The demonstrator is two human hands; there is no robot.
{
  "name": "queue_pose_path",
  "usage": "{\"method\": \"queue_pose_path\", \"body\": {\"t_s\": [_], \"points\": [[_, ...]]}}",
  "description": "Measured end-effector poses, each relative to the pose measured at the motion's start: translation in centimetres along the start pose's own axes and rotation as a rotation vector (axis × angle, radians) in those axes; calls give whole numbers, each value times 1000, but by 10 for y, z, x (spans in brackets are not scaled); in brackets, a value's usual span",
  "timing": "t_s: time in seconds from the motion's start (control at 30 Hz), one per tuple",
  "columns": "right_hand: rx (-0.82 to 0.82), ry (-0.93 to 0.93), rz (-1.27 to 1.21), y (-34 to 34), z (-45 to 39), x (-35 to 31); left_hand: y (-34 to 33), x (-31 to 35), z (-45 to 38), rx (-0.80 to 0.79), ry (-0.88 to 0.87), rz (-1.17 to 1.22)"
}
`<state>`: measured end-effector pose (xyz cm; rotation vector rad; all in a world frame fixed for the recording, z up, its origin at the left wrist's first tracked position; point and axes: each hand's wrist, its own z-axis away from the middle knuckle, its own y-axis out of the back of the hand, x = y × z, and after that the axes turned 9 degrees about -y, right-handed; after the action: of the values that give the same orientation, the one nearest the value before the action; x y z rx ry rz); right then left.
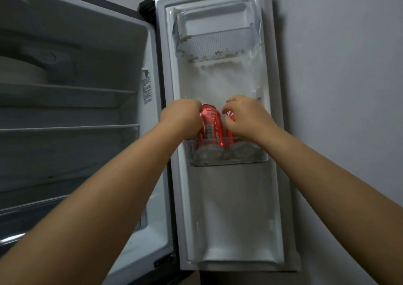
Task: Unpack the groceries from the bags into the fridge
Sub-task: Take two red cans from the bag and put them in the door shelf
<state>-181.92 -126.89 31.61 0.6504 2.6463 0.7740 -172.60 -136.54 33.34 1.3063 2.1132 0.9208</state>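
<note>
at the open fridge door (220, 84), both forearms reach up and forward. left hand (182, 115) curls round an upright red soda can (210, 123); right hand (246, 119) grips a second red can (230, 119) beside it, both standing in the middle door shelf (226, 156).

The two red cans (210, 124) looked like glossy printed metal, catching light through the clear, smooth plastic door bin (226, 156). The upper door tray (216, 42) was ribbed transparent plastic, speckled with gritty crumbs. The door liner (231, 84) was white moulded plastic, slightly sheened; the wall (338, 66) was matt.
</note>
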Motion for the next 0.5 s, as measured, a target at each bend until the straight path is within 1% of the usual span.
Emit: {"method": "queue_pose_path", "body": {"t_s": [0.1,0.2,0.37,0.5], "points": [[113,6,-48,-4,5,-11,-4,-10,23,15,98,-90],[146,53,-97,-10,20,-35,-3,-31,62,-36,213,-157],[32,235,-220,-25,71,-105,17,-68,157,-153,401,-289],[-103,360,-345,-20,135,-181,56,-91,258,-240,560,-353]]}}
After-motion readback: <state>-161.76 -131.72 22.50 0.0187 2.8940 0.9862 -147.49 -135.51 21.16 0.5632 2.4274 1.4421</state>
